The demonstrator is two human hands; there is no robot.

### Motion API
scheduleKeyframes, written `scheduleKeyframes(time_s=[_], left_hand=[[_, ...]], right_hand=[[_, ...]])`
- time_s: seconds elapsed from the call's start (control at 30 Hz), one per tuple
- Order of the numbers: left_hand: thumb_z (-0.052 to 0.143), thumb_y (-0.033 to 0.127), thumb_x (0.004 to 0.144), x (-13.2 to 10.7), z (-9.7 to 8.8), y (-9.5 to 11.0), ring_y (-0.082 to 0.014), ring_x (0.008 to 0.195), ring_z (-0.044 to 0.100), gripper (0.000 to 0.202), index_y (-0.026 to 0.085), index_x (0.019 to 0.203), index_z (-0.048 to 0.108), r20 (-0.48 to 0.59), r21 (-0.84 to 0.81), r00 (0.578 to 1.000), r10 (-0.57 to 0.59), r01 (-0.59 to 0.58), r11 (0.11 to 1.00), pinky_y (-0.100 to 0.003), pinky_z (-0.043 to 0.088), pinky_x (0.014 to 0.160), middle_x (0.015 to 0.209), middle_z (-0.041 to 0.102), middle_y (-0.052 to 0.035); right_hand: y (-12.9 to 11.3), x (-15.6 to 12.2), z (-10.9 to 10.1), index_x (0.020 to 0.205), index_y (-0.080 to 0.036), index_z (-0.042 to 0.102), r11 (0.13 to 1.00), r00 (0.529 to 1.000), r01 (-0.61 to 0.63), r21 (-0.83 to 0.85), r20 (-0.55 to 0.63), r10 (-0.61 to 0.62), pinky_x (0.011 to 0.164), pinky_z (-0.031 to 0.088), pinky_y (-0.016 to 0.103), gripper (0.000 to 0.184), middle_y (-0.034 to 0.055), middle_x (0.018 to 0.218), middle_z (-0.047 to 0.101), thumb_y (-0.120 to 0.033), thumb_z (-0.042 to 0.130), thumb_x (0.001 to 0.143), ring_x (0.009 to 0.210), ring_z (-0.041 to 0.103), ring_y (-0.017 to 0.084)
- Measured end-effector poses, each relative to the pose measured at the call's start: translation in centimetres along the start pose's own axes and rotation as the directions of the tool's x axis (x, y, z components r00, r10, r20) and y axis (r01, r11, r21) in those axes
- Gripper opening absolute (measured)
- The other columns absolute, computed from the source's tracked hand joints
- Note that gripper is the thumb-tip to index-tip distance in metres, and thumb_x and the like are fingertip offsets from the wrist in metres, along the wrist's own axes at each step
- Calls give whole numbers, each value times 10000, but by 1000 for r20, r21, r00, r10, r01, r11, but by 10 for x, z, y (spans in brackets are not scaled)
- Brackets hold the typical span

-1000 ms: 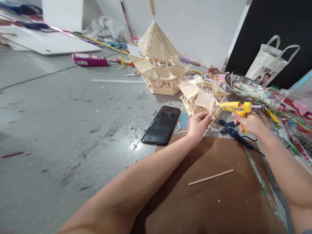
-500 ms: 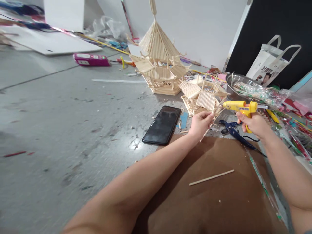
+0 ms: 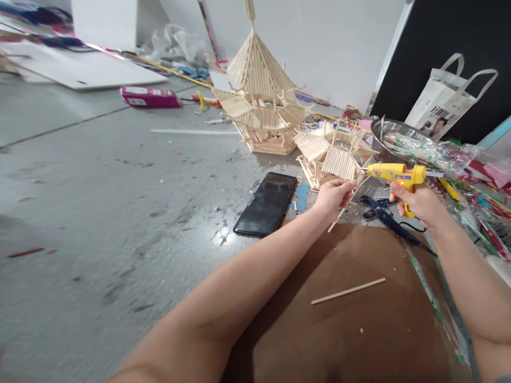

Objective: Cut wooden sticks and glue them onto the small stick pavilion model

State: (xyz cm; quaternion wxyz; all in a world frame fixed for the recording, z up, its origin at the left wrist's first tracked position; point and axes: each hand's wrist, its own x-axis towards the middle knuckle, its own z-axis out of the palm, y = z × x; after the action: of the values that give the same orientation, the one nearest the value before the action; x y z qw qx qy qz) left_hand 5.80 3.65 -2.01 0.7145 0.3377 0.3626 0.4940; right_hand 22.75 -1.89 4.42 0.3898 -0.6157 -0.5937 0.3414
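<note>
My left hand (image 3: 332, 197) pinches a thin wooden stick (image 3: 346, 203) beside a small unfinished stick model (image 3: 332, 159). A yellow glue gun (image 3: 393, 173) is gripped in my right hand (image 3: 419, 203), its nozzle pointing left at the stick's upper end near the model. A taller stick pagoda (image 3: 261, 101) stands behind on the grey floor. Both forearms reach over a brown board (image 3: 351, 330).
A black phone (image 3: 266, 204) lies left of my hands. Blue pliers (image 3: 385, 214) rest under the glue gun. One loose stick (image 3: 348, 291) lies on the board. A metal bowl (image 3: 393, 139), plastic-wrapped sticks and a white bag (image 3: 447, 103) crowd the right. A pink box (image 3: 149, 97) lies far left.
The glue gun and my right hand have drifted slightly right and the stick in my left hand has tilted a little. Otherwise the scene is the same.
</note>
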Motion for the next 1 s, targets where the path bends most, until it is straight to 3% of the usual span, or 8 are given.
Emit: scheduleKeyframes(time_s=[0.57, 0.7, 1.0], left_hand=[[697, 254, 625, 4, -7, -2, -14, 333, 351, 212, 127, 612, 528, 168, -92, 982, -85, 101, 991, -161, 217, 347, 425, 437, 55], [705, 273, 604, -1, -8, -8, -14, 337, 350, 226, 128, 599, 531, 162, -60, 984, -76, 86, 994, -161, 217, 347, 419, 436, 57], [725, 356, 539, -5, -10, -20, -21, 323, 332, 300, 147, 584, 515, 134, 18, 990, -37, 35, 999, -180, 213, 338, 418, 448, 60]], right_hand=[[-2, 3, 2, 740, -143, 540, 999, 1000, 9, -44, -12, -9, 318, 327, 193, 449, 0, 627, 538, -583, 572, 655, 329, 424, 42], [-2, 3, 2, 754, -145, 546, 999, 1000, 4, -37, -11, -4, 315, 328, 198, 469, -1, 613, 548, -598, 575, 638, 323, 419, 47], [-4, 6, 3, 700, -159, 547, 981, 998, 33, -191, 51, -23, 333, 336, 212, 453, 10, 565, 575, -608, 560, 640, 321, 432, 69]])
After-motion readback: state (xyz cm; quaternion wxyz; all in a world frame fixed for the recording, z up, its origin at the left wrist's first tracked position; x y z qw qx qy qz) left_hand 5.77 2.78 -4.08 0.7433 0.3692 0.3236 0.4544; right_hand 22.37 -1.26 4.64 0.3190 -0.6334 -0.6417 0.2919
